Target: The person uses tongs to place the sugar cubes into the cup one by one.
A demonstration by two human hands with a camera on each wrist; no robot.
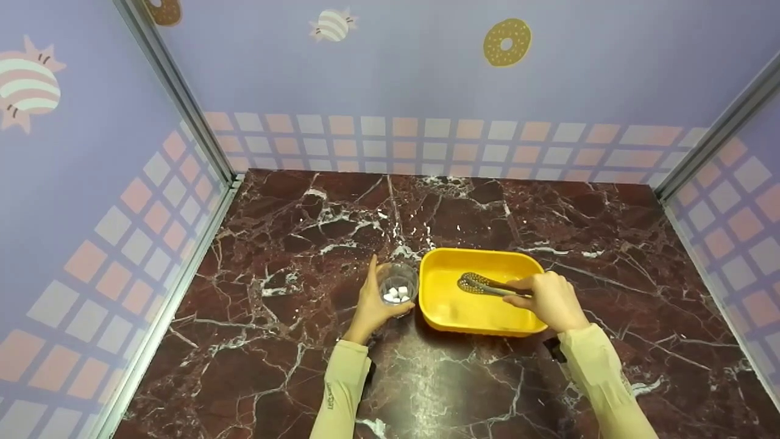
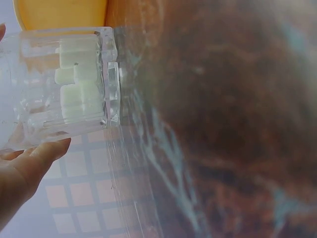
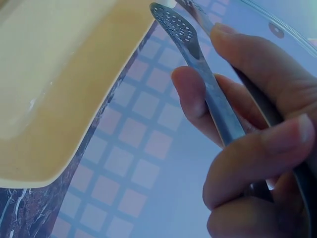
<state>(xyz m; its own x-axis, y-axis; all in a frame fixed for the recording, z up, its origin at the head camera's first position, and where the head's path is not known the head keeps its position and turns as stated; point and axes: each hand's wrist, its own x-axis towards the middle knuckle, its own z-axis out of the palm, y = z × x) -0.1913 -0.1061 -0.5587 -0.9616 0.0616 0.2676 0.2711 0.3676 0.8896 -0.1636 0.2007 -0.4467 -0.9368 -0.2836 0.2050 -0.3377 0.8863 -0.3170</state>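
Observation:
My left hand (image 1: 373, 306) holds a clear glass (image 2: 37, 91), its thumb and fingers curved round the sides. Several small white cubes (image 1: 396, 295) lie at the bottom of the glass, which stands upright with its base at the tabletop. In my right hand (image 1: 553, 299) is a pair of metal tongs (image 3: 218, 106) with perforated, rounded tips. The tongs point left over the yellow basin (image 1: 457, 316), and a gap shows between their tips in the right wrist view. Nothing sits between those tips.
The basin is just right of the glass on a dark red marbled tabletop (image 1: 292, 353). Behind the table rises a lilac wall (image 1: 402, 73) with pink and white squares. Side panels (image 1: 122, 177) with metal frames close off left and right.

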